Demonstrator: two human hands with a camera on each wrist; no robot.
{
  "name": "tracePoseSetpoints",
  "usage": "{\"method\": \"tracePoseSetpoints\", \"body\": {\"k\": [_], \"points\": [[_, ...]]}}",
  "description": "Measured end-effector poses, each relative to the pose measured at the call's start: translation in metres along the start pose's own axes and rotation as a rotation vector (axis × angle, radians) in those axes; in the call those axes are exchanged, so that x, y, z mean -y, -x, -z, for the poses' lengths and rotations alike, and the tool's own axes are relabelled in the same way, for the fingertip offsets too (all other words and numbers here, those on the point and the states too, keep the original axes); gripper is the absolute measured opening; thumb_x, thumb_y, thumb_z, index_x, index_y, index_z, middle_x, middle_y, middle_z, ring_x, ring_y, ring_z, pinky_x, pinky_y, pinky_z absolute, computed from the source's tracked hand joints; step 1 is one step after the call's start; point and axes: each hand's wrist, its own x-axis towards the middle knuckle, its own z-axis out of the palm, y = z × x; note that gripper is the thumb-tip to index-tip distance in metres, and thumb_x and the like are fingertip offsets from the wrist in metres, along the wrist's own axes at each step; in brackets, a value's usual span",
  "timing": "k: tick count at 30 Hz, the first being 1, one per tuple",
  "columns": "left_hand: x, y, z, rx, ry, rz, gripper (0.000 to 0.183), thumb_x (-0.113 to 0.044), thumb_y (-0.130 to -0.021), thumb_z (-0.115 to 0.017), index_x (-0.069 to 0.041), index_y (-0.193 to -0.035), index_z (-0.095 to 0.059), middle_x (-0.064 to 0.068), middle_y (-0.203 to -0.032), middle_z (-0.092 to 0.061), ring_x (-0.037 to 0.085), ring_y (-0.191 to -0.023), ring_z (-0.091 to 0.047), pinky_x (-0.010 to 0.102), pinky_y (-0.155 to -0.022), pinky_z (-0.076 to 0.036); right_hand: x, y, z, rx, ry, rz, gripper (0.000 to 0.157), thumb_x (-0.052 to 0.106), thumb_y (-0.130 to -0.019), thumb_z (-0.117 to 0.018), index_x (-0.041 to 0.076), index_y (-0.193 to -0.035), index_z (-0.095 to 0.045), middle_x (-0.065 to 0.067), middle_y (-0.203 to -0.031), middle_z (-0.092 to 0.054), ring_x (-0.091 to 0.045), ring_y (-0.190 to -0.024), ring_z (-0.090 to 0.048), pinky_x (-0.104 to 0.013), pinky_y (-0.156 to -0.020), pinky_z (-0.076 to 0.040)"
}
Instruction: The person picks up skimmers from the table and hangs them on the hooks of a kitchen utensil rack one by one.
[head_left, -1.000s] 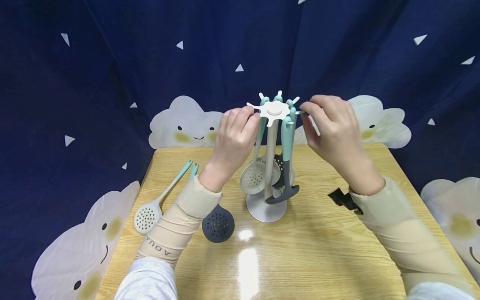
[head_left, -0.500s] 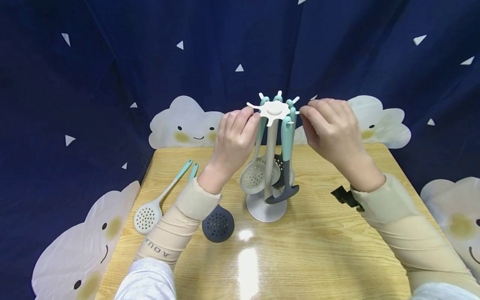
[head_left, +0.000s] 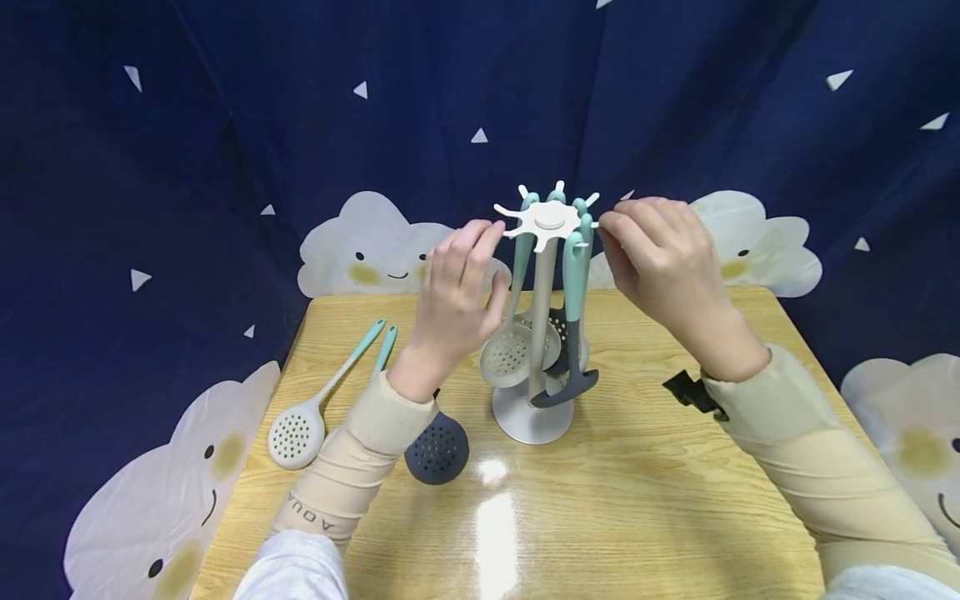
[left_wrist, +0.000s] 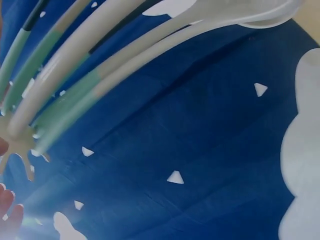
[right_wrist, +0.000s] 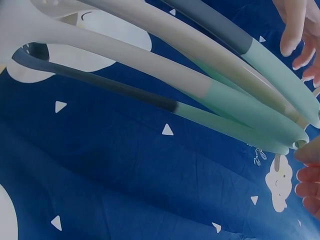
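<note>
A white utensil stand (head_left: 549, 218) with hooked arms round its top stands upright on the table. Several mint-handled utensils hang from it, among them a light slotted spoon (head_left: 504, 354) and a dark utensil with a curved blade (head_left: 573, 385). My right hand (head_left: 663, 250) pinches the tip of the hook on the right side; in the right wrist view its thumb (right_wrist: 309, 153) is at the hook beside a mint handle. My left hand (head_left: 459, 287) holds nothing, its thumb spread from the fingers and its fingertips right at a left hook.
On the table's left side lie a light slotted turner (head_left: 296, 435) and a dark slotted skimmer (head_left: 437, 450), the latter partly hidden by my left forearm. A blue curtain (head_left: 480, 75) with white clouds hangs behind the wooden table (head_left: 637, 517).
My left hand has let go of the left hook, moving slightly left as its thumb spread away. My right hand moved slightly down and now stays at the right hook.
</note>
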Motion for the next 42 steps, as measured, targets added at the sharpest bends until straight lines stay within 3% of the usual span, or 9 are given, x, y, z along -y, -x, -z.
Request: {"method": "tracePoseSetpoints", "body": {"k": [4,8,12,23,27,36,42], "points": [[0.01,0.015,-0.003,-0.013,0.005,0.105,0.044,-0.001,-0.075,-0.055,0.002,-0.118,-0.046,0.016,-0.114,-0.049,0.032,-0.095,-0.047,0.039,-0.075,-0.04,-0.001,-0.001,0.0,0.007,-0.001,0.004,0.006,-0.006,-0.079,-0.058,-0.005,-0.085,-0.059,-0.017,-0.082,-0.061,-0.035,-0.076,-0.056,-0.045,-0.064,-0.045],[0.025,0.035,-0.01,0.057,-0.016,0.234,0.044,-0.003,-0.075,-0.057,0.002,-0.117,-0.046,0.017,-0.114,-0.049,0.032,-0.095,-0.046,0.04,-0.079,-0.038,-0.001,-0.001,0.0,0.011,-0.011,0.005,0.005,-0.006,-0.08,-0.057,-0.006,-0.085,-0.059,-0.017,-0.082,-0.061,-0.035,-0.075,-0.056,-0.045,-0.064,-0.045],[0.038,0.058,-0.02,0.218,-0.031,0.363,0.048,-0.005,-0.075,-0.057,0.004,-0.121,-0.043,0.018,-0.116,-0.047,0.034,-0.102,-0.045,0.042,-0.085,-0.037,-0.001,0.0,0.001,0.019,-0.013,0.004,0.006,-0.007,-0.079,-0.057,-0.006,-0.085,-0.059,-0.017,-0.082,-0.06,-0.035,-0.075,-0.056,-0.045,-0.063,-0.045],[0.068,0.127,-0.049,0.811,-0.041,0.734,0.06,-0.011,-0.083,-0.058,0.006,-0.133,-0.03,0.021,-0.128,-0.037,0.034,-0.115,-0.035,0.045,-0.097,-0.031,0.0,0.0,0.0,0.005,-0.026,-0.006,0.006,-0.004,-0.083,-0.054,-0.005,-0.084,-0.059,-0.017,-0.081,-0.06,-0.035,-0.075,-0.055,-0.045,-0.062,-0.044],[0.08,0.149,-0.056,0.976,-0.036,0.844,0.061,-0.015,-0.086,-0.056,0.007,-0.135,-0.027,0.024,-0.132,-0.034,0.036,-0.12,-0.033,0.046,-0.099,-0.031,0.0,0.0,0.0,0.021,-0.022,-0.005,0.006,-0.006,-0.08,-0.057,-0.005,-0.085,-0.059,-0.017,-0.082,-0.06,-0.035,-0.076,-0.056,-0.045,-0.063,-0.045],[0.093,0.178,-0.063,1.23,0.045,1.113,0.068,-0.02,-0.089,-0.055,0.011,-0.138,-0.019,0.031,-0.14,-0.022,0.042,-0.13,-0.023,0.046,-0.104,-0.028,0.0,0.001,0.001,0.01,-0.029,-0.013,0.006,-0.006,-0.081,-0.056,-0.006,-0.086,-0.06,-0.017,-0.082,-0.061,-0.035,-0.075,-0.056,-0.045,-0.063,-0.045],[0.091,0.191,-0.062,1.272,0.066,1.231,0.063,-0.019,-0.088,-0.055,0.012,-0.134,-0.026,0.033,-0.134,-0.031,0.045,-0.123,-0.035,0.048,-0.099,-0.035,0.0,0.001,0.001,0.013,-0.032,-0.015,0.007,-0.004,-0.083,-0.054,-0.005,-0.086,-0.06,-0.017,-0.082,-0.061,-0.035,-0.076,-0.056,-0.045,-0.063,-0.045]]}}
